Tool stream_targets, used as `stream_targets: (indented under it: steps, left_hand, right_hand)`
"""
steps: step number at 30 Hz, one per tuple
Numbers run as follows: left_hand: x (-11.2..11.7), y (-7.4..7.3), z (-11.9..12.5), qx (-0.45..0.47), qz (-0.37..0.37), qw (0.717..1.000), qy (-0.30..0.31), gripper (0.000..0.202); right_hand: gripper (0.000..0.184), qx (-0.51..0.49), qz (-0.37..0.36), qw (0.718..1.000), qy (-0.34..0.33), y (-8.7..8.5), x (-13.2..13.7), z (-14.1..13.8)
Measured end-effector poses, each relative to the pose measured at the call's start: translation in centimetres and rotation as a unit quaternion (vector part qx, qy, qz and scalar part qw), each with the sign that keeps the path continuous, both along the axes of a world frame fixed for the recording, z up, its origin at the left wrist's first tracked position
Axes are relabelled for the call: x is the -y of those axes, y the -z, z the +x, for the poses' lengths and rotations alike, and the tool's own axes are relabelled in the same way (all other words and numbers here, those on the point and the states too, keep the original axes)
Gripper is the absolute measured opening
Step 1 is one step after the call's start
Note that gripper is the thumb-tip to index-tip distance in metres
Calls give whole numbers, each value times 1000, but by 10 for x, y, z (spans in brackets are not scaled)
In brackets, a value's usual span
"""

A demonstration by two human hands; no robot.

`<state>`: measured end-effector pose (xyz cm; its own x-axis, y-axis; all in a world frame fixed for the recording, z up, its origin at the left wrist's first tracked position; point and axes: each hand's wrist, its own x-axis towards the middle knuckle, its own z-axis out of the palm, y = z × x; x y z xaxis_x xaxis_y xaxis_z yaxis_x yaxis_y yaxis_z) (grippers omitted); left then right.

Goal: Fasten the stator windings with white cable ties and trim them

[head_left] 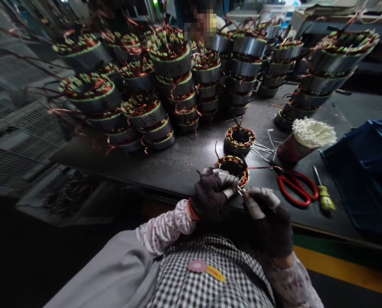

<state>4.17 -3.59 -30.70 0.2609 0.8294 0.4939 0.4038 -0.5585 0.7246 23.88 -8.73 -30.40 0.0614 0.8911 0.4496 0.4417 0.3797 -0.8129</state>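
A motor stator [245,179] with copper windings lies at the table's near edge. My left hand [214,188], in a dark glove with taped fingertips, is closed on the near side of its ring. Close to its right stands my right hand [268,214], gloved and taped alike, thumb and fingers pinched together. A short, thin white strip [240,191] shows at my right fingertips, beside the winding; its other end is hidden. Another stator [240,140] sits just behind, with several loose white strips [262,148] at its right.
Tall stacks of stators [174,92] line the back and left. To the right are a red cup [290,149] of white strips, red-handled scissors [296,188], a screwdriver [325,197] and blue bins [364,171]. A crate [66,196] stands low left. A person [199,21] is behind the stacks.
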Motion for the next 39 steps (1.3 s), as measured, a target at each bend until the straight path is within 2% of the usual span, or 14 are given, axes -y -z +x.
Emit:
stream_targets:
  steps: [3, 6, 10, 13, 15, 19, 21, 23, 26, 28, 31, 34, 37, 39]
  left_hand:
    - [0, 2, 1, 2, 3, 1000, -9, 12]
    - [0, 3, 0, 16, 2, 1000, -12, 9]
    - [-1, -1, -2, 24, -24, 999, 23, 12]
    - [-1, -4, -2, 29, -27, 999, 35, 14]
    - [-1, -4, -2, 31, -21, 999, 33, 14]
    - [-3, 2, -1, -19, -4, 1000, 18, 15]
    - [-4, 6, -4, -50, 10, 999, 1, 22]
    - [-5, 9, -9, -72, 24, 997, -5, 30]
    - [-4, 10, -13, -116, 39, 992, 29, 23]
    - [-2, 11, -9, -140, 52, 988, 42, 17]
    - [3, 15, 2, -145, 88, 985, 19, 18]
    - [12, 20, 1, -124, 124, 985, -3, 31]
    - [21, 22, -16, -128, 137, 978, -91, 56]
    - [25, 19, -30, -178, 129, 969, -112, 52]
  right_hand:
    - [12, 17, 36, 999, -3, 2, 2, -1]
    - [14, 62, 24, 998, -15, 5, -4, -2]
    - [16, 98, 64, 993, -21, 7, -14, 2]
    - [17, 113, 134, 984, -31, 0, -18, 3]
    - [14, 103, 153, 982, -39, -9, -15, 2]
    - [9, 4, 86, 995, -46, -19, -4, 0]
    - [8, -64, 28, 997, -44, -14, 2, 1]
    - [21, -100, -40, 993, -45, -5, 8, 1]
    - [23, -132, -119, 983, -56, -1, 12, -5]
    - [20, -183, -114, 976, -27, -8, 2, -15]
    - [24, -236, -56, 969, 41, -21, -35, -32]
    - [28, -237, 16, 967, 89, -25, -55, -36]
    - [32, -186, 49, 976, 105, -12, -31, -26]
    - [51, -141, 1, 981, 130, 4, -8, -23]
